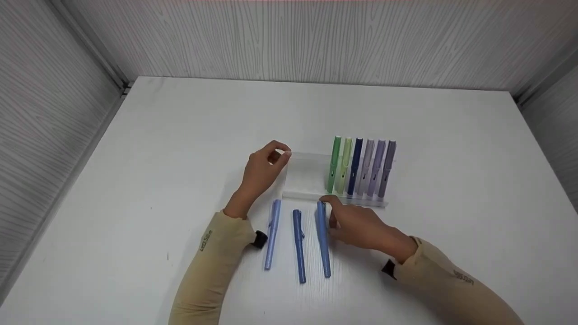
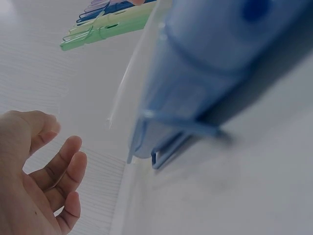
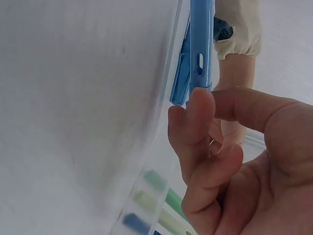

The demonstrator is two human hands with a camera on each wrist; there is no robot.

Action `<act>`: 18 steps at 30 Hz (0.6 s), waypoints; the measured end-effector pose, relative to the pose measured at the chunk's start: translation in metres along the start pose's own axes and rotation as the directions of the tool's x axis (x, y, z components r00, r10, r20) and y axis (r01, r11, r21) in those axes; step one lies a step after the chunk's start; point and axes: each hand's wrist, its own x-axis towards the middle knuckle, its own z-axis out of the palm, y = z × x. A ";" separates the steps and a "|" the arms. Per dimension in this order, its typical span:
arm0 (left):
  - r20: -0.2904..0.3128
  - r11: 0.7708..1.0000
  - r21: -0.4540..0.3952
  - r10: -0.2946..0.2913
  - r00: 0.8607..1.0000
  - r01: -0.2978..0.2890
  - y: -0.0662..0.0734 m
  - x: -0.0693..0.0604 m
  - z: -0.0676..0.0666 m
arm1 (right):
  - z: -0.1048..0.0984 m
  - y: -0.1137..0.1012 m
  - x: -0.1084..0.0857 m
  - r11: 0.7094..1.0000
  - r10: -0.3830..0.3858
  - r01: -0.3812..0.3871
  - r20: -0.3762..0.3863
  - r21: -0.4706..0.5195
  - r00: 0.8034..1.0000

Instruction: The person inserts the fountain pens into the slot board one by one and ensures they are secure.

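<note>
My left hand (image 1: 264, 169) is at the upper left corner of a clear plastic pen stand (image 1: 307, 178), thumb and index finger pinching it; its other fingers (image 2: 73, 166) curl loosely. My right hand (image 1: 359, 225) holds the upper end of a blue pen (image 1: 323, 243) in front of the stand, index finger at its tip. In the right wrist view, the fingers cover that end of the pen (image 3: 201, 44). To its left lie a darker blue pen (image 1: 299, 248) and a light periwinkle pen (image 1: 272, 237), beside the left sleeve.
On the stand's right half, several pens lean in a row: a green pen (image 1: 334, 164), a pale yellow-green pen (image 1: 344, 164), a navy pen (image 1: 355, 167) and purple pens (image 1: 375, 169). The stand's front lip (image 1: 302, 195) runs behind the loose pens. White table (image 1: 203, 117); grained panels (image 1: 316, 40) behind.
</note>
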 end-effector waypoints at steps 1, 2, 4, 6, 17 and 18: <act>0.001 1.000 -0.002 0.000 1.000 0.000 0.000 0.000 0.000 | -0.001 -0.001 0.000 1.000 -0.001 0.001 0.004 0.009 1.000; 0.003 1.000 -0.003 0.001 1.000 -0.001 0.000 0.000 -0.001 | -0.001 -0.001 -0.001 1.000 -0.001 0.001 0.007 0.015 1.000; 0.001 1.000 -0.002 0.004 1.000 -0.004 0.000 0.000 -0.001 | -0.001 -0.002 -0.001 0.999 0.006 -0.006 0.006 0.035 1.000; -0.002 1.000 -0.004 0.008 1.000 -0.008 0.000 0.000 -0.001 | 0.000 -0.003 -0.001 0.999 0.005 -0.005 -0.002 0.042 1.000; -0.002 1.000 0.003 0.009 1.000 -0.009 -0.001 0.000 0.000 | -0.002 0.001 0.000 0.977 -0.004 0.008 -0.023 0.211 1.000; -0.003 1.000 0.002 0.009 1.000 -0.009 -0.001 0.000 0.000 | -0.004 0.001 0.000 0.975 -0.014 0.019 -0.028 0.222 1.000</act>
